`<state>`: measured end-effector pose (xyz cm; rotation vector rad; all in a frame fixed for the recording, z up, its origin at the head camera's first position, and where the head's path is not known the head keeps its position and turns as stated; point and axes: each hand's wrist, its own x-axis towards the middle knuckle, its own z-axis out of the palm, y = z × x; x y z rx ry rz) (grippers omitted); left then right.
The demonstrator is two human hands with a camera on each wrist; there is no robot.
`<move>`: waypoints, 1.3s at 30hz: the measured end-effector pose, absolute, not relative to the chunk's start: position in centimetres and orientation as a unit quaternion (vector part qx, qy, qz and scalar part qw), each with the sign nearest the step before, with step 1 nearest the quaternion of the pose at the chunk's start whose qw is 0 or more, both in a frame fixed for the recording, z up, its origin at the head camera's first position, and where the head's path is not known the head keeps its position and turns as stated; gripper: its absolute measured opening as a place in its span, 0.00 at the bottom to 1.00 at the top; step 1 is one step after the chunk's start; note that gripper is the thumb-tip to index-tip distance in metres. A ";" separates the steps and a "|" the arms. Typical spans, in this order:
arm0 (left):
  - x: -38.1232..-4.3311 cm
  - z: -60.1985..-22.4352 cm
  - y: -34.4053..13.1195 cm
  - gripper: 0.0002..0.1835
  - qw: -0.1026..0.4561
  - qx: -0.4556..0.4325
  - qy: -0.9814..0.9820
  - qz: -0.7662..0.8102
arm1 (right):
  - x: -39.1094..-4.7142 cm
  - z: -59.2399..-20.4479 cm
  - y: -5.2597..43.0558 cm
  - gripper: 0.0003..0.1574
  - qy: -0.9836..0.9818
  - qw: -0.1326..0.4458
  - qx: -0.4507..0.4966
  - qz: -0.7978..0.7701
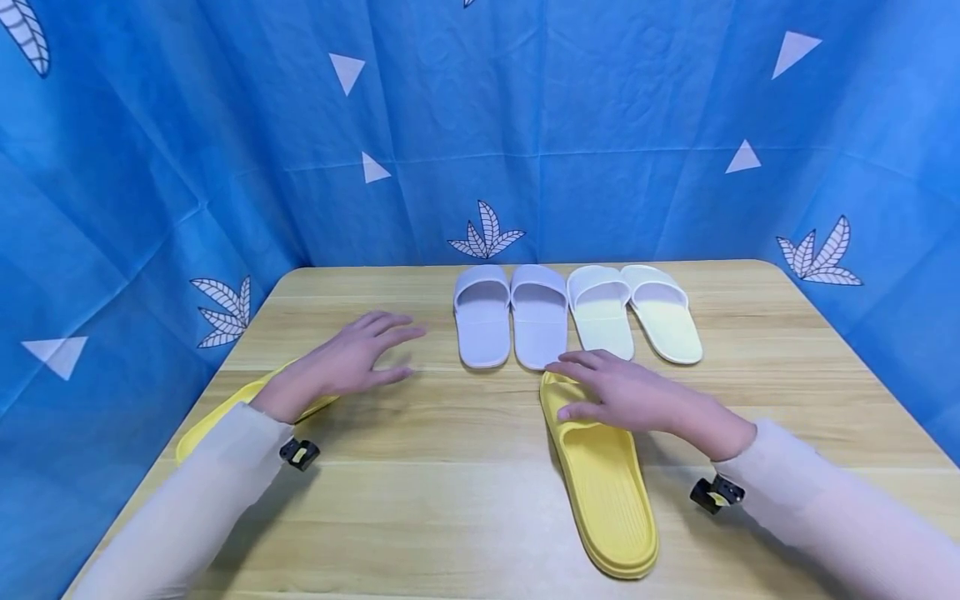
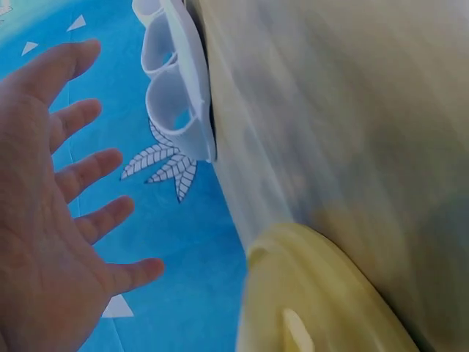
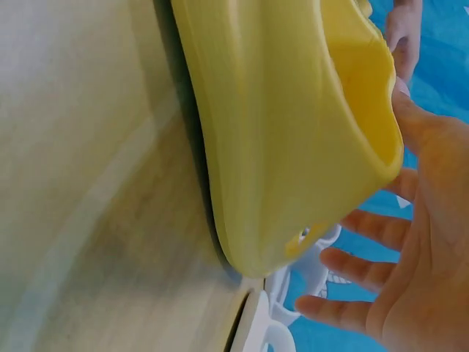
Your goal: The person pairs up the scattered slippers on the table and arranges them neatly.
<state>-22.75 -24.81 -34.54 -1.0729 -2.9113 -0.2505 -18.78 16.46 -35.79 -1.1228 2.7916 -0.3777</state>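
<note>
A yellow slipper (image 1: 609, 500) lies on the wooden table in front of my right hand (image 1: 630, 393), its toe end pointing away. That hand hovers at the slipper's strap with spread fingers; in the right wrist view the thumb is by the strap opening of the yellow slipper (image 3: 256, 132), the other fingers stretched out beyond it. Whether skin touches the strap is hard to tell. My left hand (image 1: 356, 357) hangs above the table, fingers apart, holding nothing. Beneath the left forearm lies another yellow slipper (image 1: 206, 429), largely hidden; its strap end (image 2: 322, 279) appears in the left wrist view.
Along the table's back edge stand two lavender slippers (image 1: 482, 333) side by side. To their right is a pair of white slippers (image 1: 669, 332), the outer one angled. A blue patterned curtain (image 1: 540, 108) encloses the wooden table (image 1: 450, 517) at the back and sides.
</note>
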 end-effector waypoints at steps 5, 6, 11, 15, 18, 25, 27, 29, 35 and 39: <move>-21.9 -35.0 -26.0 0.33 0.024 -0.336 -0.938 -0.078 | -18.5 -36.2 16.5 0.48 0.916 0.058 -0.375 -0.128; -21.8 -35.1 -26.3 0.32 0.024 -0.332 -0.940 -0.077 | -18.4 -36.3 16.6 0.47 0.915 0.057 -0.379 -0.128; -21.1 -35.6 -27.7 0.32 0.018 -0.310 -0.949 -0.064 | -17.8 -36.4 16.5 0.47 0.910 0.055 -0.393 -0.123; -20.6 -35.7 -28.8 0.33 0.007 -0.288 -0.956 -0.058 | -17.5 -36.2 16.4 0.46 0.910 0.061 -0.391 -0.121; -20.3 -35.7 -29.6 0.33 -0.001 -0.271 -0.961 -0.055 | -17.5 -36.2 16.4 0.46 0.909 0.061 -0.392 -0.125; -19.5 -35.9 -30.8 0.33 -0.012 -0.246 -0.968 -0.057 | -17.5 -36.3 16.2 0.46 0.907 0.069 -0.392 -0.137; -19.3 -36.0 -31.3 0.33 -0.012 -0.243 -0.968 -0.058 | -17.3 -36.4 16.1 0.48 0.908 0.068 -0.388 -0.139; -19.2 -36.1 -31.7 0.33 -0.011 -0.241 -0.969 -0.057 | -17.1 -36.7 16.0 0.51 0.912 0.063 -0.383 -0.133; -18.9 -36.3 -32.6 0.33 -0.011 -0.230 -0.972 -0.053 | -16.2 -37.6 15.7 0.58 0.919 0.025 -0.379 -0.101; -18.7 -36.2 -33.0 0.33 -0.021 -0.222 -0.973 -0.052 | -15.9 -37.3 15.6 0.58 0.920 0.027 -0.378 -0.101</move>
